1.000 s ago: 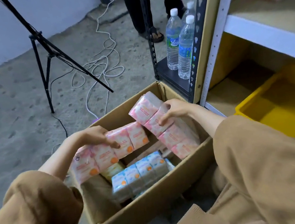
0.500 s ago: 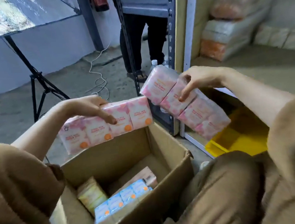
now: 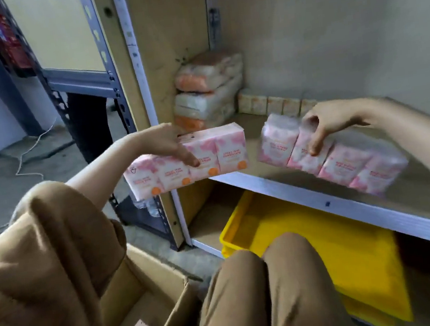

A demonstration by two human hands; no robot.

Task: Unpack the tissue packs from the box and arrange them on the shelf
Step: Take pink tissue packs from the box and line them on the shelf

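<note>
My left hand (image 3: pixel 168 144) grips a pink row of tissue packs (image 3: pixel 223 151) from above, held level at the shelf's left front corner. My right hand (image 3: pixel 331 124) pinches a second pink row of tissue packs (image 3: pixel 344 163), tilted down to the right over the wooden shelf board (image 3: pixel 414 184). The open cardboard box (image 3: pixel 156 313) sits at the bottom left, with a bit of blue packaging showing inside. Stacked orange-and-white tissue bundles (image 3: pixel 208 93) and a row of small pale packs (image 3: pixel 274 104) stand at the back of the shelf.
A yellow plastic tray (image 3: pixel 354 248) lies on the lower shelf, behind my knees (image 3: pixel 276 277). A white shelf post (image 3: pixel 140 90) and a dark metal rack (image 3: pixel 121 136) rise on the left. A person's dark trouser legs (image 3: pixel 90 124) stand behind the rack. A white cable (image 3: pixel 30 147) trails on the floor.
Both hands have lifted their pink rows out of the box and carried them up and right to the shelf. The view has swung from the box to the shelf.
</note>
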